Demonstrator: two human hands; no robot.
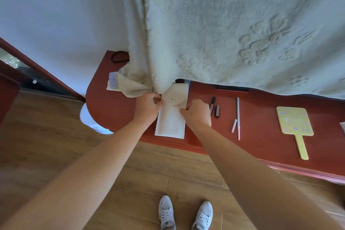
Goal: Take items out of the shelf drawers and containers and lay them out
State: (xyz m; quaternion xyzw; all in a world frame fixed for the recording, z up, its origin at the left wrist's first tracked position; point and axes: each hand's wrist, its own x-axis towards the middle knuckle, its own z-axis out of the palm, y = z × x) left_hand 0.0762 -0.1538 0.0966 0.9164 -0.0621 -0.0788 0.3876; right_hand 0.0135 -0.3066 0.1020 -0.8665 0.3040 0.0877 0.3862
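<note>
A cream fabric pouch [170, 124] with a rounded snap flap [173, 98] lies flat on the red-brown tabletop [119, 110], its lower end near the front edge. My left hand [147, 107] pinches the pouch's left edge just under the flap. My right hand [197, 113] grips its right edge at the same height. To the right lie a dark tube [212, 105], a small dark cap [217, 111], a thin pink pencil [238, 117] with its short cap [234, 125], and a yellow hand mirror [295, 124].
A large pale textured blanket [233, 30] hangs over the back of the table and hides what stands behind it. A beige cloth [128, 85] lies bunched at the left. A black cord [118, 57] sits at the far corner. Wooden floor and my white shoes are below.
</note>
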